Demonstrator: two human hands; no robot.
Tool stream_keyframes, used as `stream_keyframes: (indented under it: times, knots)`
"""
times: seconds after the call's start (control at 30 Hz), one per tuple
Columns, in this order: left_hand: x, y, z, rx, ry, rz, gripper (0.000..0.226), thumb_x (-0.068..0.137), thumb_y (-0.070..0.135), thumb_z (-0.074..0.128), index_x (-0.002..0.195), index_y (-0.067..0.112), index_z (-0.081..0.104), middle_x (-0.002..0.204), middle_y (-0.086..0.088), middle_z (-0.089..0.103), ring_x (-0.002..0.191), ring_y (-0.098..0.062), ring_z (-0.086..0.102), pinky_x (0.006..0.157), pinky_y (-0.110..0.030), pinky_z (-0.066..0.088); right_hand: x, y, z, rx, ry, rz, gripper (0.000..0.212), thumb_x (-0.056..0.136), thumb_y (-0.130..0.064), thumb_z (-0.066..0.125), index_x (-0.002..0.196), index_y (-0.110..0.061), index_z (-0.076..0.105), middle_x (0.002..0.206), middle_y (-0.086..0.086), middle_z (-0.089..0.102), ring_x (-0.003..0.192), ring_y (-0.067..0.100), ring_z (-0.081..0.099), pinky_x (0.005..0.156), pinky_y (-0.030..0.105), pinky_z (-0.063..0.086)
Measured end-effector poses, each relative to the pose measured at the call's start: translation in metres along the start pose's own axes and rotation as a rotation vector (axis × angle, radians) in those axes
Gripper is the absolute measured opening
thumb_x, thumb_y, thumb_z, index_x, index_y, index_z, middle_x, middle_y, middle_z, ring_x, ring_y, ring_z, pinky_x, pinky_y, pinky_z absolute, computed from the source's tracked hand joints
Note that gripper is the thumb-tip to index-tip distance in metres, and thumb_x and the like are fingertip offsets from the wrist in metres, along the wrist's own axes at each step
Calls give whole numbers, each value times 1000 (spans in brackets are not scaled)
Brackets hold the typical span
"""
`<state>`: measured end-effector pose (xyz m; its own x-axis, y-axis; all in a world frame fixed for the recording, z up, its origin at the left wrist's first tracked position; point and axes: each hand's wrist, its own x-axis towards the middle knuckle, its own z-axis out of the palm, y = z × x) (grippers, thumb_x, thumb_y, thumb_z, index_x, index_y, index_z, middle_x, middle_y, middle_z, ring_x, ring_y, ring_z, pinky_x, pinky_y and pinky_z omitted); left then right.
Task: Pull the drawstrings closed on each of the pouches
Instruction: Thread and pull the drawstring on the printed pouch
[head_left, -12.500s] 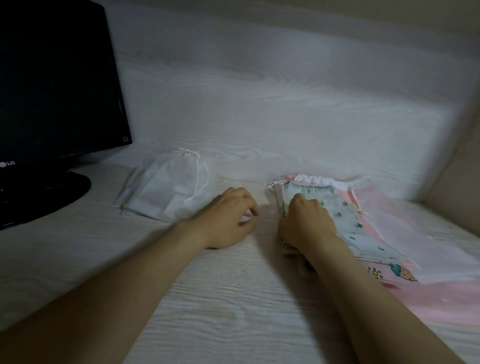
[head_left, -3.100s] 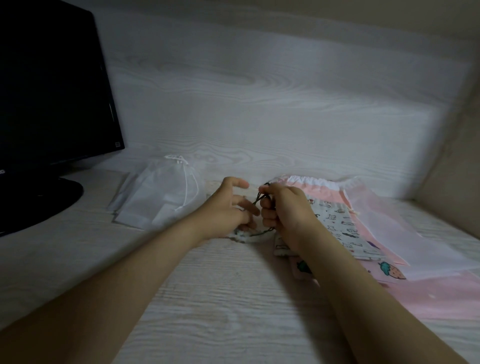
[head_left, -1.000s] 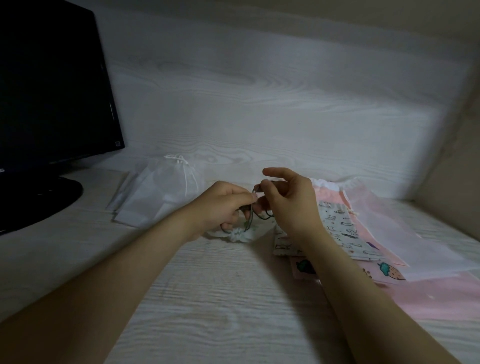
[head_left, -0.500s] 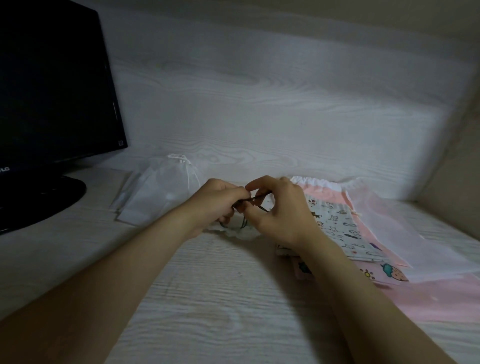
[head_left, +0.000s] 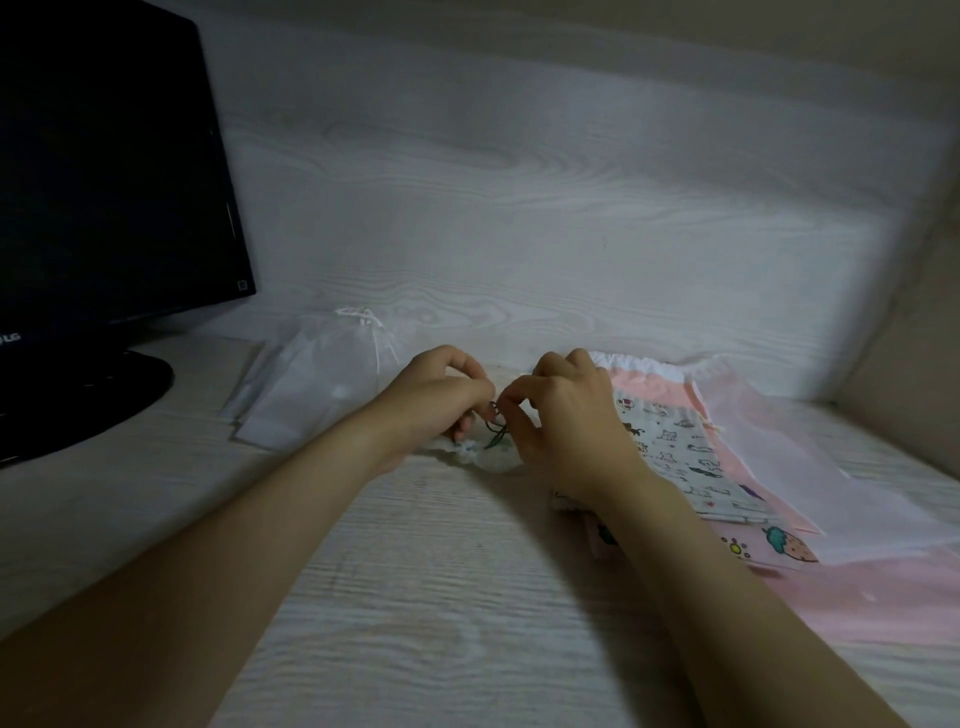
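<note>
Since half a second ago our hands drew slightly apart, left hand (head_left: 441, 395) and right hand (head_left: 563, 415) each pinching the dark drawstring (head_left: 494, 428) above the small pouch (head_left: 485, 454) lying on the counter (head_left: 415, 597) directly between them.

Pale wood-grain desk (head_left: 415, 623), backed by a matching panel. At far left, black monitor base (head_left: 78, 395) standing on it; right of that, white mesh pouch (head_left: 317, 384) lying flat, cord drawn. At centre, small crumpled pouch (head_left: 488, 454) resting on the surface under both hands; at right, overlapping stack of printed and pink pouches (head_left: 727, 467) lying flat.
</note>
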<state>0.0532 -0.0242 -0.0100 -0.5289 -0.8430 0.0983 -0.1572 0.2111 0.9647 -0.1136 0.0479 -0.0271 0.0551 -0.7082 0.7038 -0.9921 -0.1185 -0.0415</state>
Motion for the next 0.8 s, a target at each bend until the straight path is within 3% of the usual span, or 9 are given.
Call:
stream_keyframes:
  times: [0.1,0.2,0.33,0.43,0.53,0.63,0.73,0.8]
  knots:
    - [2,-6,0,150,51,148,16,88,3,72,95,16,67,81,-4,74,73,-13,65,71,-32,55,1,-2,5,145,-83,138,20,96,-30,57,89,-25,75,83,-5,56,88,26,51,78,39,39]
    - [4,-14,-3,305,121,267,25,84,-3,72,80,20,80,78,6,78,78,-8,73,79,-31,59,2,-6,4,359,-97,235,28,97,-30,51,83,-23,75,78,-4,68,76,19,59,74,40,50]
    - [2,-11,-1,306,94,311,29,89,1,69,94,25,85,92,11,81,95,-4,76,97,-36,61,2,-10,-5,468,-123,316,26,102,-19,56,83,-14,73,72,-1,67,68,13,59,64,33,46]
    - [-3,-6,4,251,-55,304,17,96,16,70,102,24,84,101,9,81,104,-8,75,102,-40,58,2,-8,-5,492,-106,346,26,103,-19,57,80,-20,70,69,-15,61,64,-1,55,58,11,38]
    - [-2,-8,4,292,-39,315,9,96,27,75,94,26,84,97,9,80,99,-12,75,99,-47,58,2,-5,-4,496,-69,363,26,102,-17,57,82,-22,73,70,-18,62,67,-5,58,59,8,38]
    - [-1,-5,2,304,7,251,20,97,32,68,88,19,80,87,10,76,84,-11,70,84,-39,59,2,-6,-5,504,-53,368,25,102,-19,58,83,-19,73,69,-18,61,67,-10,57,59,7,37]
    - [-3,4,3,263,22,215,40,90,35,51,80,-3,59,85,-8,54,77,-19,50,74,-37,39,3,-11,-6,494,-35,331,25,103,-23,59,81,-21,70,67,-15,61,68,-6,57,60,10,37]
    - [-2,6,4,259,15,206,32,96,28,49,76,4,56,87,-9,52,79,-20,48,75,-37,38,4,-13,-6,480,-20,305,25,103,-22,59,83,-17,72,69,-17,60,68,-5,57,63,12,39]
